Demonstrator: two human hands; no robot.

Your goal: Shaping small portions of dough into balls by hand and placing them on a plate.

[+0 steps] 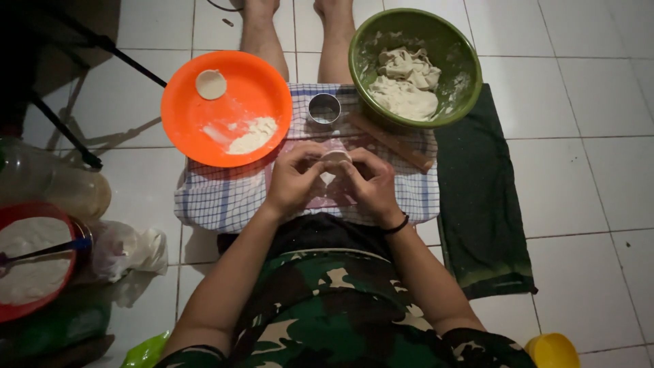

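My left hand (294,178) and my right hand (371,184) meet over a checked cloth (218,197) on the floor, and both pinch a small pale piece of dough (335,157) between their fingertips. Just beyond it stands a round metal cutter ring (325,108). A wooden rolling pin (392,142) lies slanted to the right of the dough. An orange plate (266,82) at the left holds one flat dough disc (210,84) and a heap of flour (253,136). A green bowl (361,41) at the right holds a lump of dough (407,85).
A dark green towel (480,197) lies to the right on the white tiled floor. At the left are a red bowl of flour (27,310) with a spoon, a plastic bottle (48,184), a crumpled plastic bag (133,252) and tripod legs (68,129). A yellow cup (553,351) sits bottom right.
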